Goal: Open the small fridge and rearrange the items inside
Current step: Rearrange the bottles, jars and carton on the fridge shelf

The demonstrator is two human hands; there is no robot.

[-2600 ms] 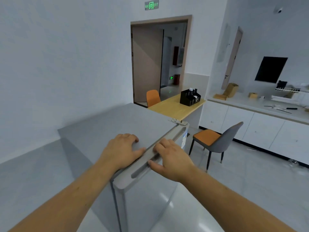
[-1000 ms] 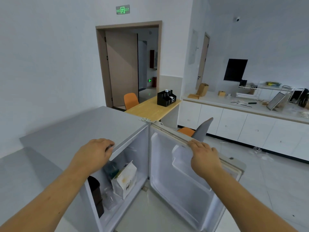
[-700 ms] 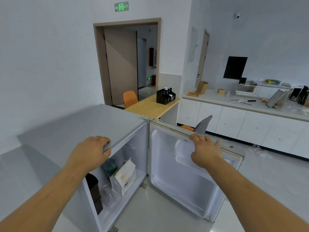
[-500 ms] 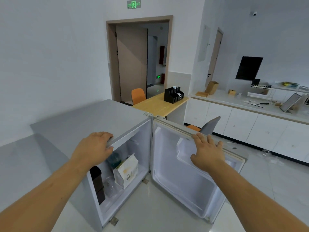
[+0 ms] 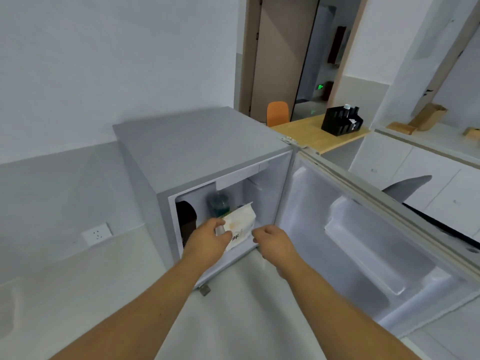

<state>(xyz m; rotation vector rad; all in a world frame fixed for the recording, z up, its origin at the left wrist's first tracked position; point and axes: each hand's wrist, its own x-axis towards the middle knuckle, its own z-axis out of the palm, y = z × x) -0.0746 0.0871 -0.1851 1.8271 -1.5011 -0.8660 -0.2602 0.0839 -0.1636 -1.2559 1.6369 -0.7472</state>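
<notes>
The small grey fridge point(image 5: 200, 144) stands on the floor with its door point(image 5: 363, 242) swung wide to the right. Inside are a dark container point(image 5: 185, 222) at the left, a clear cup with green contents point(image 5: 218, 203) behind, and a white paper bag point(image 5: 241, 227) in front. My left hand point(image 5: 210, 240) reaches into the opening, fingers curled around a small pale, clear container point(image 5: 220, 230) beside the bag; most of that container is hidden. My right hand point(image 5: 272, 240) hovers at the fridge's lower front edge, right of the bag, loosely curled and holding nothing.
A wall socket point(image 5: 97, 233) sits low on the wall to the left. Behind the fridge are a wooden table point(image 5: 311, 133) with a black organiser point(image 5: 341, 120) and an orange chair point(image 5: 278, 113). A grey chair point(image 5: 405, 188) stands behind the open door, with white cabinets point(image 5: 415, 165) beyond.
The fridge door went from shut to wide open. Both hands left the fridge top and door edge and dropped to the opening. My view moved lower and closer.
</notes>
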